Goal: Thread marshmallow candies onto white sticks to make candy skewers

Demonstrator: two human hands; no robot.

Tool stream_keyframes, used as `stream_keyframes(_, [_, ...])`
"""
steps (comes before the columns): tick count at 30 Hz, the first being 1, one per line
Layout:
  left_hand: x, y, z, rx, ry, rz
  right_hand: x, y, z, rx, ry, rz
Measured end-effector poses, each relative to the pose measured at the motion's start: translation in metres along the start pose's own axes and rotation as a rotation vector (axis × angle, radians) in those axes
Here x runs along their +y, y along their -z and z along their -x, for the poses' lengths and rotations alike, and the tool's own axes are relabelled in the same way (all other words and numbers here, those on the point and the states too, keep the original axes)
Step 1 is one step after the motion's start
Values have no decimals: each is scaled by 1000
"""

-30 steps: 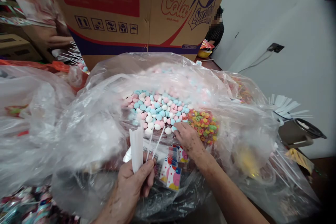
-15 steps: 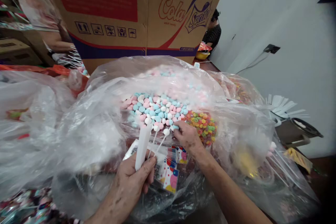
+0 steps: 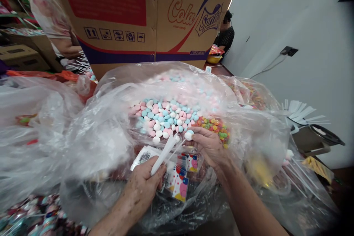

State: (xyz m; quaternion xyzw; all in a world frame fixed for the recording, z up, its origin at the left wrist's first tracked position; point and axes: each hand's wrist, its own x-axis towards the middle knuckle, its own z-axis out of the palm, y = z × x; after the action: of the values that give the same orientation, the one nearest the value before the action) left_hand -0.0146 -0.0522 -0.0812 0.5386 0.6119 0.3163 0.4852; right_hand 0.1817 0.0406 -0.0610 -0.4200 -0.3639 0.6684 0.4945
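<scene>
Your left hand (image 3: 146, 179) grips white sticks (image 3: 165, 155) and your right hand (image 3: 211, 147) pinches a blue-and-white candy (image 3: 189, 135) near their tips, apparently a pairing step, the next move calling for careful alignment.

The person's 2 bare forearms enter from the bottom edge and angle inward. The left hand (image 3: 145, 182) is closed in a grip, its thumb (image 3: 159, 172) lying along the upper side and its fingers curled beneath. The right hand (image 3: 208, 145) reaches farther forward, palm turned inward, with thumb and index finger (image 3: 199, 130) in a pinch. The 2 hands are near each other but not touching.
</scene>
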Motion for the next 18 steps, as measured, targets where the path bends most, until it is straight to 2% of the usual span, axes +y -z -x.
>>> stream_keyframes(7, [4,1,-1,20,-1,-29,4,1,0,-17,-1,56])
stream_keyframes(11, [0,1,-2,20,-18,-46,9,4,0,-17,53,129])
stream_keyframes(18, [-5,-7,0,66,-50,43,18,10,11,7,262,533])
